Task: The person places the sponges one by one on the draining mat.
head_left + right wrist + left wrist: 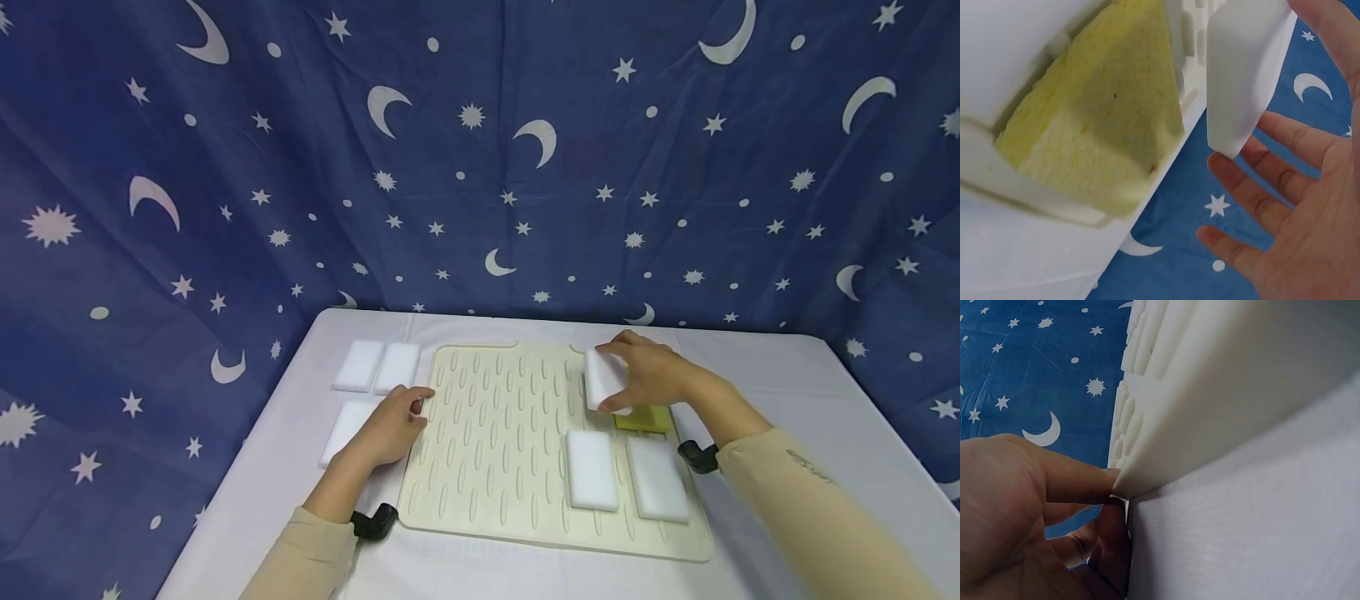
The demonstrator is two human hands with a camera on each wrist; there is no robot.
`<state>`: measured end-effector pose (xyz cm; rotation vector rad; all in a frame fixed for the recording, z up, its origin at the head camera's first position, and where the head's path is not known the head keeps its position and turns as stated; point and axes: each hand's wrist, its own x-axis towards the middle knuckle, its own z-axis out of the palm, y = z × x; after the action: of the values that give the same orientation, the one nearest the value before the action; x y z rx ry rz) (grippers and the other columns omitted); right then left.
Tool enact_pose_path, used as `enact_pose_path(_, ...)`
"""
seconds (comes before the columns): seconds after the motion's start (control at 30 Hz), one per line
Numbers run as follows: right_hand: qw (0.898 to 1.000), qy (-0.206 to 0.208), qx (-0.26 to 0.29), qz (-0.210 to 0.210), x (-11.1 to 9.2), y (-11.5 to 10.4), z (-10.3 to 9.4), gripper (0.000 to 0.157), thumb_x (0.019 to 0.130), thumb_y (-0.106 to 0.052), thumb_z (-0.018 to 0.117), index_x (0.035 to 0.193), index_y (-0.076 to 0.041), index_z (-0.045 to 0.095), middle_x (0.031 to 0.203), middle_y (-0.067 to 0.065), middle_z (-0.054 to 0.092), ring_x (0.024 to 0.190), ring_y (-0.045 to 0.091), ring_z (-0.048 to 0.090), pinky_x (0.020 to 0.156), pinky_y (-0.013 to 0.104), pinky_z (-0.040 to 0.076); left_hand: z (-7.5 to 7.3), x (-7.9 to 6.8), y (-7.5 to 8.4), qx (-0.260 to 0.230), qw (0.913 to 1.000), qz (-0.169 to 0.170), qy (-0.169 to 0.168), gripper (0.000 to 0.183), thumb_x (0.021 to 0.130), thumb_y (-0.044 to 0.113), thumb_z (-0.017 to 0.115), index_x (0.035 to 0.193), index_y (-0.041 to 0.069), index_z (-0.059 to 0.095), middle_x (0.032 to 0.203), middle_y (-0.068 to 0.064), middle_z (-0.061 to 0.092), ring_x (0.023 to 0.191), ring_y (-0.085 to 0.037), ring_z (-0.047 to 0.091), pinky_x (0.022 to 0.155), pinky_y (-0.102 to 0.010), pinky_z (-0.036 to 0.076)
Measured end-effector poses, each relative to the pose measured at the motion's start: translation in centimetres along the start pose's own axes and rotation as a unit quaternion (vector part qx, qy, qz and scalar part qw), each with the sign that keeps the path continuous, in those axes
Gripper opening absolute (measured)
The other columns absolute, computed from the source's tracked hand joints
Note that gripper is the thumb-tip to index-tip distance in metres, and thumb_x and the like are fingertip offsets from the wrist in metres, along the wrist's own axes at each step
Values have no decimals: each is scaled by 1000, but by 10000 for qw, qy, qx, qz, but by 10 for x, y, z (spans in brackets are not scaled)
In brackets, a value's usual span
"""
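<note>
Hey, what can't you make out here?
Head view: part of the yellow sponge, behind right hand and held white block.
Head view: part of the lower left block, behind left hand.
Right wrist view: held white block's top, beyond the upper edge.
Left wrist view: much of the mat, beyond the frame.

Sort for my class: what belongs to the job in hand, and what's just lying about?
Likely in the job:
white block in the right hand
cream mat pinched by the left hand
two white blocks and yellow sponge on the mat
three similar blocks left of the mat

Just there:
white tablecloth
starry backdrop
</note>
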<state>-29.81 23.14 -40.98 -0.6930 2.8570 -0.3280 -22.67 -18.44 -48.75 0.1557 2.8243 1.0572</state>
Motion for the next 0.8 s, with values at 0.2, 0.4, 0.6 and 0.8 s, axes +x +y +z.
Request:
enact_pose_path(0.2, 9998, 18, -64, -175, 5, -7, 5, 104, 70, -66, 86, 150, -7, 53, 142, 16, 53, 125, 37, 58, 102, 59, 48, 0, 0, 0, 18, 10000, -36, 4, 45, 99, 6, 61, 144, 7, 58, 99, -4, 50, 87, -17, 52, 75, -31, 42)
enact_pose_path(0.4, 9999, -22, -124, -115, 12, -10, 10, 105, 70, -67, 86, 150, -8, 53, 143, 15, 53, 127, 37, 57, 103, 59, 46, -1, 1, -1, 16, 10000, -32, 9, 45, 99, 7, 62, 144, 7, 58, 100, -4, 49, 87, -17, 51, 75, -31, 42)
enact_pose_path(0.6, 9998, -53, -160, -139, 19, -12, 18, 105, 71, -66, 86, 151, -7, 52, 143, 15, 53, 128, 36, 56, 104, 60, 46, -1, 1, -1, -29, 10000, -44, -1, 44, 99, 6, 62, 143, 7, 58, 100, -5, 49, 86, -17, 51, 75, -32, 41)
enact_pose_path(0.8, 9996, -99, -228, -110, 24, -15, 23, 107, 70, -67, 86, 152, -6, 51, 143, 16, 53, 129, 36, 55, 104, 59, 45, -1, 0, 1, -21, 10000, -58, 7, 45, 99, 5, 62, 144, 6, 58, 99, -5, 50, 86, -17, 52, 74, -31, 42)
